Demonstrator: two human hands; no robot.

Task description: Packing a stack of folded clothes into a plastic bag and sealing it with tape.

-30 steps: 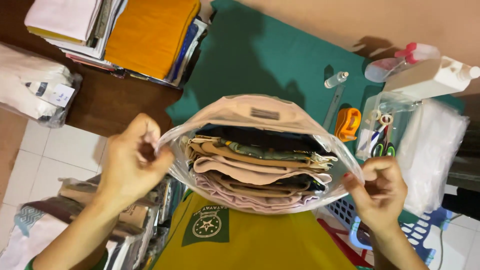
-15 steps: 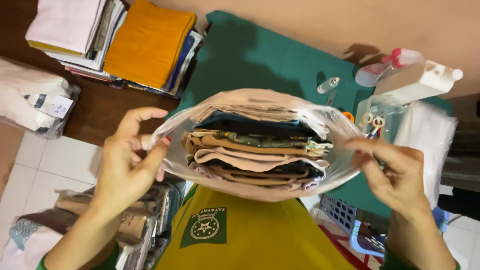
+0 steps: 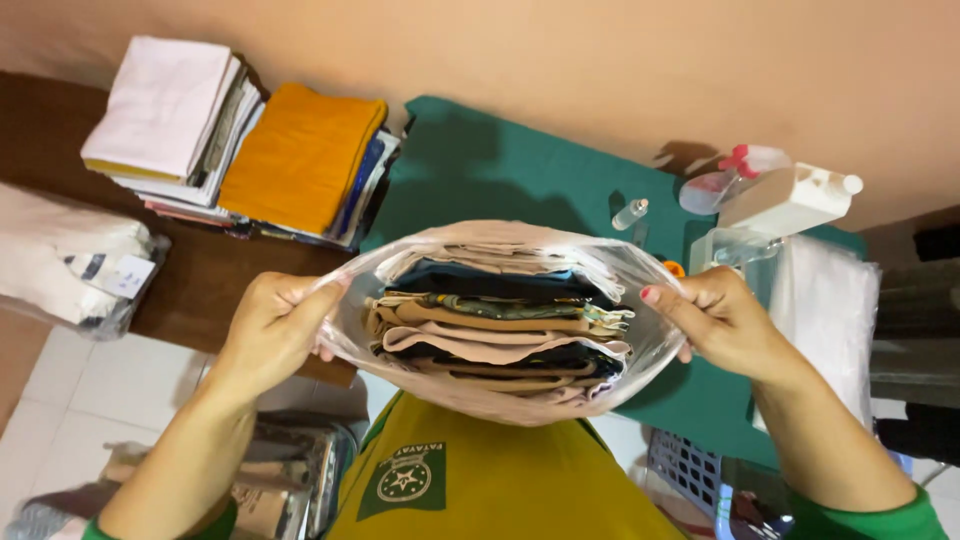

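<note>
1. Left hand [image 3: 272, 335] is gripping the left rim of the clear plastic bag [image 3: 500, 395], fingers clamped on the film, so that the mouth is pulled wide on that side.
2. Right hand [image 3: 722, 325] is doing the same on the bag's right rim, fingers closed on the plastic; pulling against the left is keeping the opening taut.
3. Bag is hanging in the air in front of the person's chest, above the near edge of the green mat [image 3: 500, 175].
4. Stack of folded clothes [image 3: 495, 325] is sitting inside the bag, layers lying flat and edge-on to the camera; beige, dark and patterned pieces.
5. Behind the bag to the left: orange folded cloth [image 3: 300, 155] and a pile of pale fabrics [image 3: 165, 110] on the dark wooden table [image 3: 200, 270].
6. Behind the bag to the right: small vial [image 3: 630, 213], spray bottle [image 3: 735, 175], white bottle [image 3: 790, 200], sheet of plastic [image 3: 825, 300].
7. Something orange is peeking out at the bag's right rim; probably a small tool, mostly hidden.
</note>
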